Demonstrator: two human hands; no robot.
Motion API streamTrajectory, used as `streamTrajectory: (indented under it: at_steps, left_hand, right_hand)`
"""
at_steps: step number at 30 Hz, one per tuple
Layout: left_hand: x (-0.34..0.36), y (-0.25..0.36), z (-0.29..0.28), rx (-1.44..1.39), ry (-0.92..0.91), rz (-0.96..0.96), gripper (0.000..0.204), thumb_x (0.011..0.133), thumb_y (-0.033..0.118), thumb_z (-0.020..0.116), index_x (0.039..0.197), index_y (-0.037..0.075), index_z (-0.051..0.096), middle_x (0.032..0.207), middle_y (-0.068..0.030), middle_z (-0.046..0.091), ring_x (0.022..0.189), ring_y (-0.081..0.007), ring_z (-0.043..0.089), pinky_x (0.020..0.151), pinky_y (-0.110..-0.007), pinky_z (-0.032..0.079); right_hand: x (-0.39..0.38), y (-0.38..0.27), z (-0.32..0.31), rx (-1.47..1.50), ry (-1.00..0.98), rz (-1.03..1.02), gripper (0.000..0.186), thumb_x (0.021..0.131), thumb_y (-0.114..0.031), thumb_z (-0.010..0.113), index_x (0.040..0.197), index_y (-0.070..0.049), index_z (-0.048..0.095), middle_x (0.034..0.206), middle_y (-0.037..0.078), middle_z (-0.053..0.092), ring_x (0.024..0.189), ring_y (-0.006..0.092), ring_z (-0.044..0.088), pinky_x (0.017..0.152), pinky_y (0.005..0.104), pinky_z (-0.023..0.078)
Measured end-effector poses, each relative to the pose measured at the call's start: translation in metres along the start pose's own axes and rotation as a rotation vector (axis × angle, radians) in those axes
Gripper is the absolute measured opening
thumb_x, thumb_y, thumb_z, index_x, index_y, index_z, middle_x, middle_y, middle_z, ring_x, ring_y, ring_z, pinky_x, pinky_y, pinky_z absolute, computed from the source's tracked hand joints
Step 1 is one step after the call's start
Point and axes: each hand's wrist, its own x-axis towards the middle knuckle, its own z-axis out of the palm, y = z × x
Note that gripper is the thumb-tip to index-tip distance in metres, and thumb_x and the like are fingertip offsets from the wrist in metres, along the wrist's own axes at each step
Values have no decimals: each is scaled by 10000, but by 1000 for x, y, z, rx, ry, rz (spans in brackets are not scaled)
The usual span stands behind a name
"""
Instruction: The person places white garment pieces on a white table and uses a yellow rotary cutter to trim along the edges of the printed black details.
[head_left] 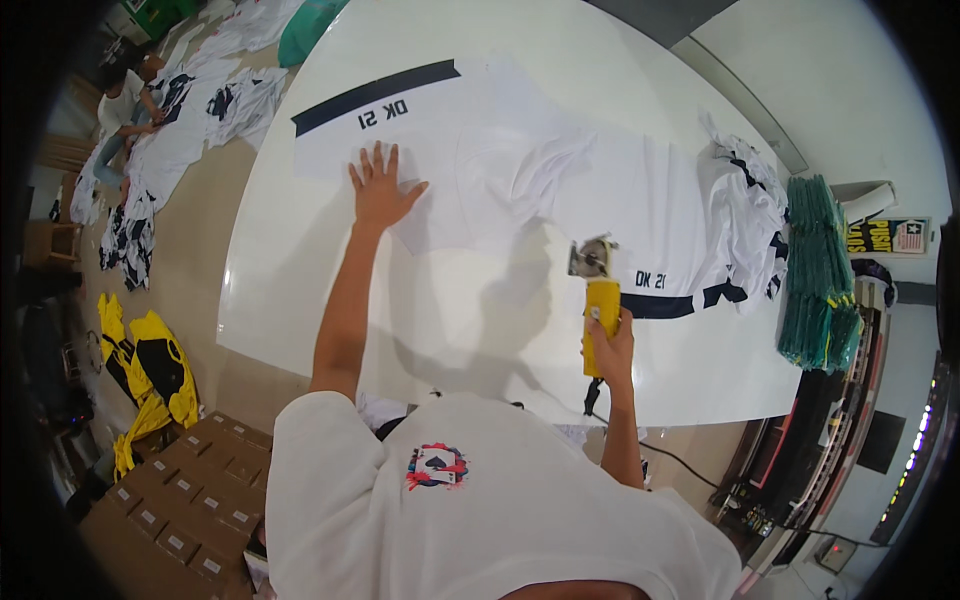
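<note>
My left hand (380, 188) lies flat with fingers spread on a white fabric piece (432, 150). That piece has a black band and dark lettering along its far left edge and is wrinkled toward the middle. My right hand (614, 345) is wrapped round the yellow body of an electric rotary cutter (603, 298). Its round metal blade head points away from me, beside a second white fabric piece (655, 215) with a black band and lettering at its near edge. Whether the blade touches cloth, I cannot tell.
Bunched white and black fabric (742, 215) lies at the right of the white table (290, 290). Beyond it are stacked green plastic packs (818, 275). A power cord (680, 462) trails right. Brown boxes (190, 500) and yellow-black garments (155, 370) are lower left. Another person (125, 110) sits among cloth.
</note>
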Motion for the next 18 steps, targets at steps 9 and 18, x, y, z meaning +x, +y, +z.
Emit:
streamTrajectory:
  at_steps: [9, 18]
  left_hand:
    - [-97, 0, -22, 34, -10, -171, 1042, 904, 787, 554, 1644, 83, 344, 1709, -279, 210, 1573, -547, 109, 1217, -736, 34]
    - [-149, 114, -4, -130, -77, 630, 793, 984, 642, 555, 1583, 132, 455, 1685, -119, 345, 1564, -409, 249, 1240, -707, 120]
  right_hand:
    - [-29, 11, 54, -430, -211, -243, 628, 943, -306, 693, 1376, 44, 405, 1022, 362, 695, 943, 526, 705, 811, 535, 565]
    - [-86, 75, 6, -460, 43, -88, 637, 948, -319, 703, 1360, 80, 424, 1055, 376, 692, 988, 533, 700, 844, 531, 560]
